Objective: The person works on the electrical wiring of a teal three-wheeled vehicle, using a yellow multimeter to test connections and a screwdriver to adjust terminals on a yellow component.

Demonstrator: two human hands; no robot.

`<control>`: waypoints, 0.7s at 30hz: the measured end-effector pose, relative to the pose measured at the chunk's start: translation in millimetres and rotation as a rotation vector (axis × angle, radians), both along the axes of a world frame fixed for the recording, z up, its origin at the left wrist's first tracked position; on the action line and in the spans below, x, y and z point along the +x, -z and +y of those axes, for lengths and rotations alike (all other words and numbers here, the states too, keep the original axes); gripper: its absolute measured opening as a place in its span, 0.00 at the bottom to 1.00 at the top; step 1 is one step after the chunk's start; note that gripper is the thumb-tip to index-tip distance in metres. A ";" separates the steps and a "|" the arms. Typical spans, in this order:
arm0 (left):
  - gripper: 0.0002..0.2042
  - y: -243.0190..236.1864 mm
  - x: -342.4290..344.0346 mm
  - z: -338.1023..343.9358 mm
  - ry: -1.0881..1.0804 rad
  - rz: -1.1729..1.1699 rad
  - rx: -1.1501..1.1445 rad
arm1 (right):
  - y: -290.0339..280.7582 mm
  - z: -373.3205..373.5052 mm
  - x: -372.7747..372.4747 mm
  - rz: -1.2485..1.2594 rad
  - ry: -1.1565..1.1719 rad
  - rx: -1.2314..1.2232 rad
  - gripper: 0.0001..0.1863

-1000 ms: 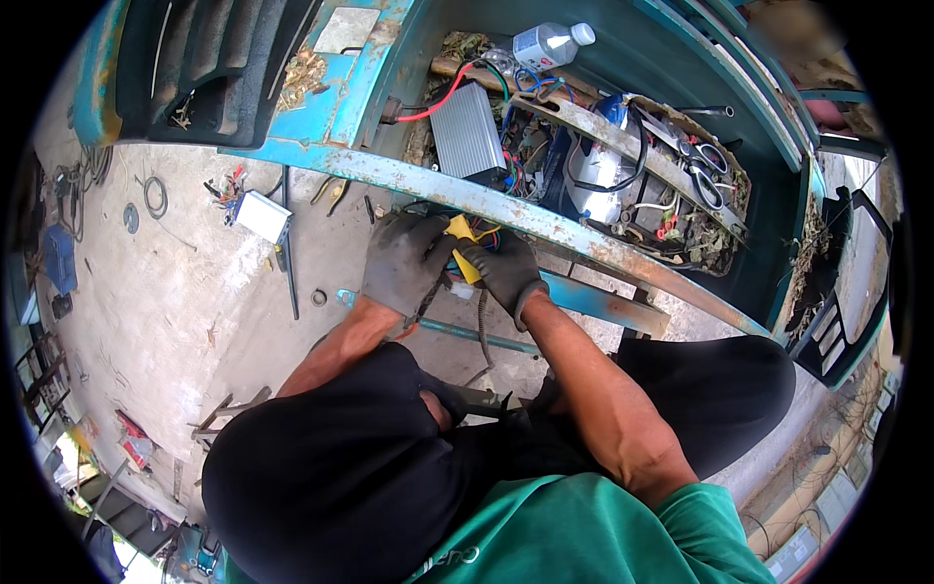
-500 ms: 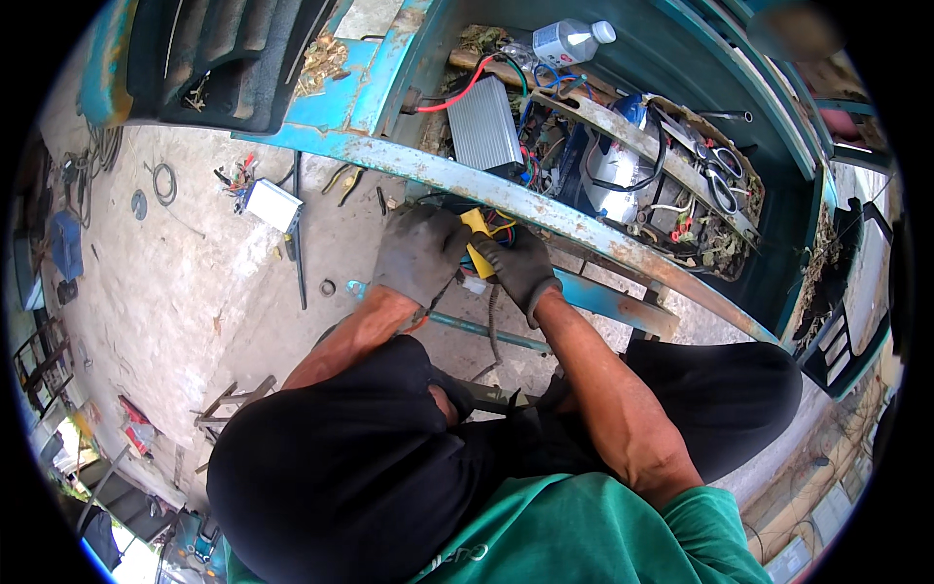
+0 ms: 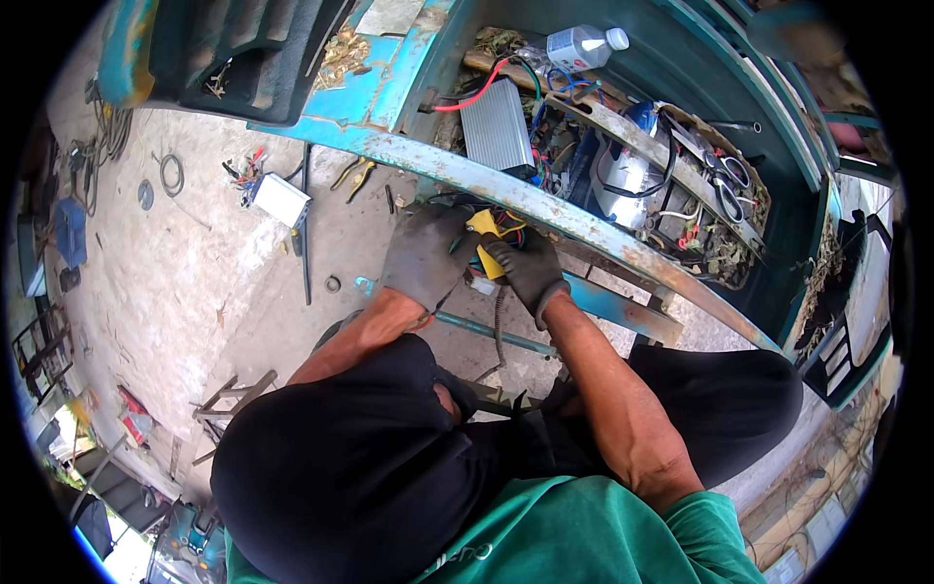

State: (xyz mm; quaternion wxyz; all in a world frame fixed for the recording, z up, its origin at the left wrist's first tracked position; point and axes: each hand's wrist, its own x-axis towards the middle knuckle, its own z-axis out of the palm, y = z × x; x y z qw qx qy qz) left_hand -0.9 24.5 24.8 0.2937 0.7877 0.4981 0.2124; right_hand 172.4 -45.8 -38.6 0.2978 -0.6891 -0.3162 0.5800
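The yellow piece (image 3: 485, 225) sits just above the centre of the frame, between two gloved hands. The right hand (image 3: 530, 270) grips it, the thumb laid across its face, presumably to steady it from the near side. The left hand (image 3: 426, 248) comes in from the other side with curled fingers at its left edge; at this size I cannot tell whether they pinch the piece or only touch it. Meeting from opposite sides probably lets the hands brace against each other in a cramped spot.

The piece is bright, plain yellow and flat-faced, with fairly straight edges, its middle partly covered by the thumb. Coloured wires (image 3: 510, 223) show right beside it, tucked under the worn teal rail (image 3: 574, 216), which likely explains why the hands work so low and close to it.

Beyond the rail, in the upper middle, a finned silver box (image 3: 498, 127) lies in the open compartment, with a clear bottle (image 3: 576, 49) above it. Scissors (image 3: 728, 190) rest toward the upper right, on or against a metal bar; they seem parked there within reach. Left of the hands, yellow-handled pliers (image 3: 360, 179) and a white box (image 3: 281, 200) with leads lie on the concrete floor (image 3: 185, 292).
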 end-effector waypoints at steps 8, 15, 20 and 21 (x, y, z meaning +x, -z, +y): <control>0.08 13.6 -5.2 2.1 0.074 0.072 -0.014 | -16.0 6.6 -2.7 0.011 0.005 -0.036 0.22; 0.07 5.3 -3.9 0.4 0.111 0.073 0.010 | -20.4 6.2 -3.1 0.022 0.065 -0.078 0.23; 0.09 -2.4 -4.0 4.0 0.009 0.015 -0.001 | -12.3 2.6 -1.4 0.025 0.071 -0.064 0.23; 0.09 -2.1 -5.4 5.1 0.013 0.045 -0.016 | -10.8 2.2 -1.2 0.024 0.070 -0.055 0.23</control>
